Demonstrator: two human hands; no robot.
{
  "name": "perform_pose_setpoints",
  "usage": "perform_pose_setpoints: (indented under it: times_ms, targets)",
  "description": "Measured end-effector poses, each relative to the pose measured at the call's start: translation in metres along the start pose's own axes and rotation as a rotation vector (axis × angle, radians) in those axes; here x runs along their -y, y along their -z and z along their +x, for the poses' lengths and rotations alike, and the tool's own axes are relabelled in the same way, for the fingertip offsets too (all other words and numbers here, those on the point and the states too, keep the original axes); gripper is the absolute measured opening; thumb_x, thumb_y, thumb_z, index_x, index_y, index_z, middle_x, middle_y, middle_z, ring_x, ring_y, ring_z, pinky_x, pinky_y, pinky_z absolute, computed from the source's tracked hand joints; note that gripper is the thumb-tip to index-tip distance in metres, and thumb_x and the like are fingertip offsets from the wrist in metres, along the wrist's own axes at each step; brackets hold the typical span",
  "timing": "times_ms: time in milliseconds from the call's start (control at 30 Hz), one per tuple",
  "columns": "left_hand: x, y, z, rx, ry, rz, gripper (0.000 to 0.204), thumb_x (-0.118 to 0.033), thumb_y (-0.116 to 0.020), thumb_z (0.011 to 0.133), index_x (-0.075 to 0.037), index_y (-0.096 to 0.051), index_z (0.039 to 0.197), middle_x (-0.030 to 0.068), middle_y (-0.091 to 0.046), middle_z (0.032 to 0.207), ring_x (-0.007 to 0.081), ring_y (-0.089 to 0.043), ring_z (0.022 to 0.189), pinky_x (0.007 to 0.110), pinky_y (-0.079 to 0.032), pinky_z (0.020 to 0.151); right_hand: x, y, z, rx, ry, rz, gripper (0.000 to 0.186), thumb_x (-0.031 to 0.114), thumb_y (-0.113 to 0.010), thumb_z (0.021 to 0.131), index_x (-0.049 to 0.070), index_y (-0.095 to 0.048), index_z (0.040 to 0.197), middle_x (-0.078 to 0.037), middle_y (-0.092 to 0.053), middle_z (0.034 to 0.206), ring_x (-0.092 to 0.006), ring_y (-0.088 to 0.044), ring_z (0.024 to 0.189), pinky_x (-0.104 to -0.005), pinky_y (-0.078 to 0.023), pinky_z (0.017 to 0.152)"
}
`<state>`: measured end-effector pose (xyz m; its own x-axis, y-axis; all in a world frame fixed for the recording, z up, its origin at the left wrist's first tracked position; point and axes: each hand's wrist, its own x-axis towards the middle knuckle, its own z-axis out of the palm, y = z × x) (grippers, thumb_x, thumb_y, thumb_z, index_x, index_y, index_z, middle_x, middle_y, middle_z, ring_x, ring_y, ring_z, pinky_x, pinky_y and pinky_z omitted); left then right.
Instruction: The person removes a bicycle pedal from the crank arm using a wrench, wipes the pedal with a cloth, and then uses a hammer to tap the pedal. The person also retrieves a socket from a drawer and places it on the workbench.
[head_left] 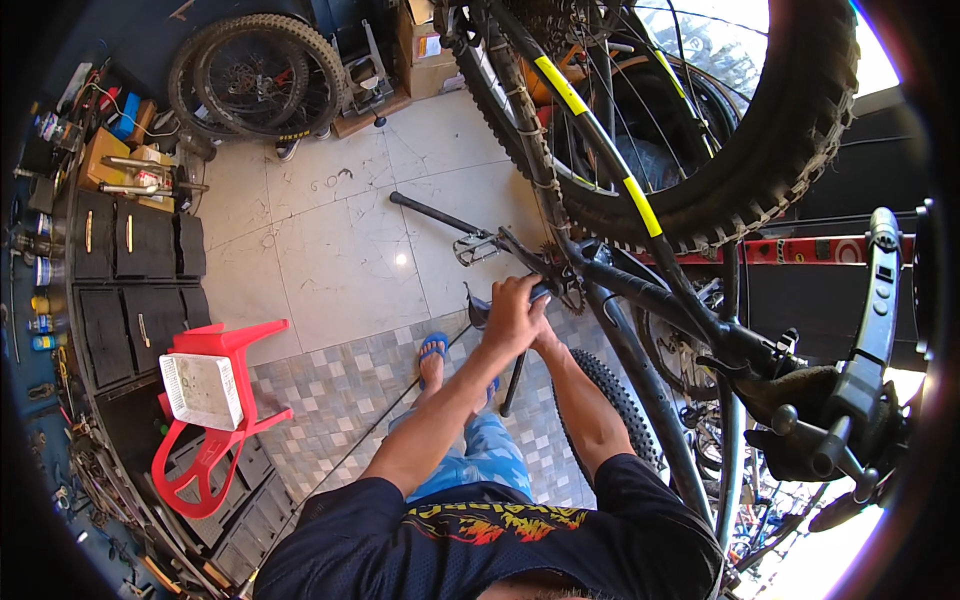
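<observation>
A bicycle frame (635,195) with yellow stripes hangs at an angle on my right, held in a stand clamp (865,370). My left hand (515,312) is closed around something dark near the crank area, just below a metal pedal (478,248). My right hand (542,333) is closed just beneath it, partly hidden by the left, and what it grips is unclear. A black curved piece (477,311) sticks out left of my hands. A long black bar (432,212) extends from near the crank toward the upper left.
A red plastic chair (240,340) with a white tray (190,390) stands at the left, beside black cabinets (95,240). Spare wheels (200,75) and cardboard boxes (425,55) sit at the back. A knobby tyre (610,390) is behind my right arm. A thin line crosses the tiled floor (300,400).
</observation>
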<state>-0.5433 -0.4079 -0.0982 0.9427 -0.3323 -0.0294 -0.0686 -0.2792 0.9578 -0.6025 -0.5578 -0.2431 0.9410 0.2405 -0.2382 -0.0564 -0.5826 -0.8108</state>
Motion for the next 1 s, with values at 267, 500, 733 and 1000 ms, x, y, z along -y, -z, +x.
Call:
perform_pose_setpoints:
  times_ms: [267,500,733,1000]
  targets:
    - [0.125,0.040,0.005,0.001,0.006,0.303,0.055,-0.034,-0.072,0.094,-0.005,-0.055,0.138,0.0226,-0.061,0.136,0.0409,-0.060,0.121,0.049,-0.048,0.101,0.013,-0.007,-0.044,-0.047,-0.149,-0.032,0.026,0.012,-0.051,0.097,0.008,-0.068,0.117,-0.015,-0.072,0.115,-0.0392,-0.065,0.109,-0.0397,-0.051,0.095]
    - [0.171,-0.003,-0.008,0.076,0.267,0.178,0.046,-0.043,-0.061,0.101,0.002,-0.065,0.099,0.0218,-0.071,0.081,0.0404,-0.070,0.073,0.045,-0.056,0.067,0.048,-0.005,-0.105,-0.242,-0.192,0.101,0.025,0.025,-0.051,0.097,0.003,-0.062,0.094,-0.025,-0.068,0.089,-0.0506,-0.064,0.090,-0.0517,-0.052,0.076]
    - [0.165,-0.014,-0.022,0.140,0.626,-0.209,0.047,-0.044,-0.064,0.100,0.002,-0.069,0.090,0.0114,-0.068,0.068,0.0190,-0.065,0.052,0.035,-0.052,0.047,0.056,-0.007,-0.122,-0.317,-0.273,0.119,0.030,0.027,-0.043,0.104,0.005,-0.063,0.102,-0.025,-0.070,0.097,-0.0511,-0.064,0.099,-0.0523,-0.052,0.082]
    - [0.173,-0.014,-0.018,0.155,0.515,0.165,0.049,-0.046,-0.066,0.096,0.002,-0.070,0.098,0.0203,-0.075,0.093,0.0360,-0.073,0.088,0.046,-0.056,0.081,0.048,-0.007,-0.121,-0.284,-0.170,0.120,0.035,0.032,-0.045,0.106,0.003,-0.066,0.105,-0.021,-0.072,0.101,-0.0388,-0.067,0.100,-0.0447,-0.053,0.086]
